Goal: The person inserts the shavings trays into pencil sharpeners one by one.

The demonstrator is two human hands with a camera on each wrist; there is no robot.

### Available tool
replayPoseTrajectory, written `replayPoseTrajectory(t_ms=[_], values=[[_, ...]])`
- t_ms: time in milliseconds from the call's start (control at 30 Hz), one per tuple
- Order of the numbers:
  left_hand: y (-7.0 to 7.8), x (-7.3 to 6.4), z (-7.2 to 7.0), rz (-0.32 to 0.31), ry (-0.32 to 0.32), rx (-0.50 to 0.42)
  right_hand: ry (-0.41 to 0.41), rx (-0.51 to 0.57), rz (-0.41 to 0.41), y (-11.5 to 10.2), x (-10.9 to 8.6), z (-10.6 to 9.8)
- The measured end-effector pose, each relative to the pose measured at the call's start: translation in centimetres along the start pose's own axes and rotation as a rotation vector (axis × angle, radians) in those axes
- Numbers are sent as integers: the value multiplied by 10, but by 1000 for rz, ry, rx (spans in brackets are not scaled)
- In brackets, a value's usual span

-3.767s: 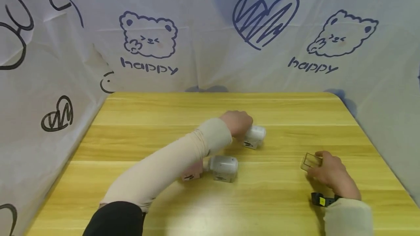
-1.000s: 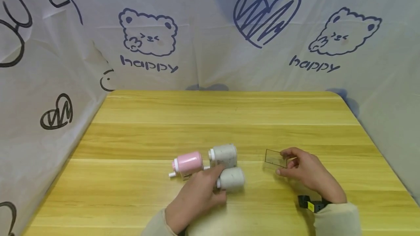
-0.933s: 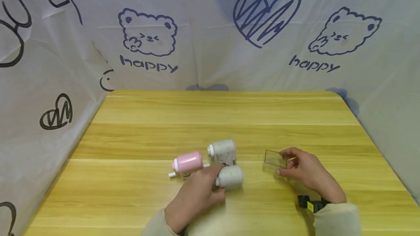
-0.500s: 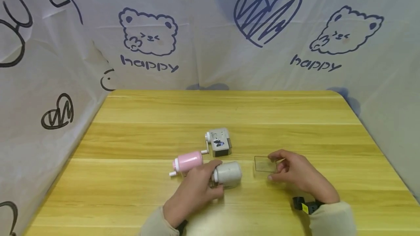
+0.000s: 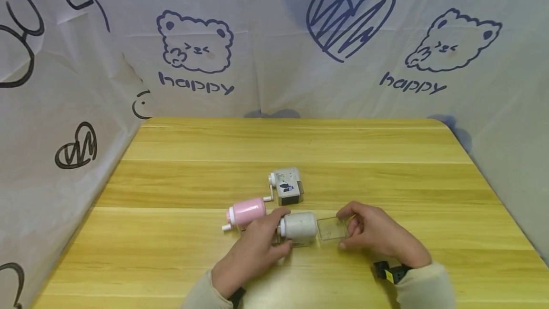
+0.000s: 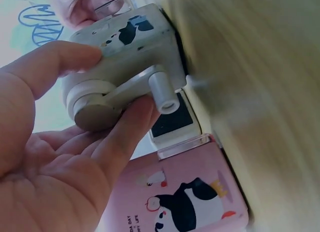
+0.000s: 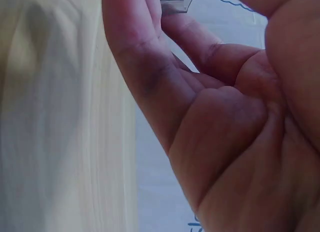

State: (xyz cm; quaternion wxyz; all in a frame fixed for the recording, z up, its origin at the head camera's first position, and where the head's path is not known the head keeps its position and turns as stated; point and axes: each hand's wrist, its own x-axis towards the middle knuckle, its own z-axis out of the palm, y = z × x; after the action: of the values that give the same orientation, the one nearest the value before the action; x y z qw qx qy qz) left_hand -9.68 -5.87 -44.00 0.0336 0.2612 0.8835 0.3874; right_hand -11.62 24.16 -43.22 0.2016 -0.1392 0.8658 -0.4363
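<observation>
My left hand (image 5: 253, 252) grips a grey-white hand-crank pencil sharpener (image 5: 300, 226) by its crank end, fingers and thumb on opposite sides. In the left wrist view the sharpener (image 6: 150, 57) shows a panda print and a crank handle (image 6: 162, 94). My right hand (image 5: 377, 232) pinches a small clear drawer (image 5: 331, 229) between fingers and thumb, right beside the sharpener's far end; whether they touch I cannot tell. Only a corner of the drawer (image 7: 175, 3) appears in the right wrist view.
A pink crank sharpener (image 5: 248, 211) lies left of my left hand. Behind it stands a second grey-white sharpener (image 5: 287, 186) with a dark lower front. All are on a wood-grain table (image 5: 193, 151), with a drawn-on white cloth (image 5: 274, 61) behind.
The left hand first reached far back, then brought a sharpener forward; the other grey-white one shifted back and turned. My right hand carried the clear drawer leftward up to the held sharpener.
</observation>
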Motion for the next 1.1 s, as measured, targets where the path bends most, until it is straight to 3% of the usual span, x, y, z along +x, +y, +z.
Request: replayPoseTrajectory(t_ms=[300, 1100], values=[[-2, -4, -4, 38, -36, 58, 9, -68, -43, -3, 5, 10], [-6, -4, -5, 80, -46, 68, 19, -82, -6, -2, 10, 15]])
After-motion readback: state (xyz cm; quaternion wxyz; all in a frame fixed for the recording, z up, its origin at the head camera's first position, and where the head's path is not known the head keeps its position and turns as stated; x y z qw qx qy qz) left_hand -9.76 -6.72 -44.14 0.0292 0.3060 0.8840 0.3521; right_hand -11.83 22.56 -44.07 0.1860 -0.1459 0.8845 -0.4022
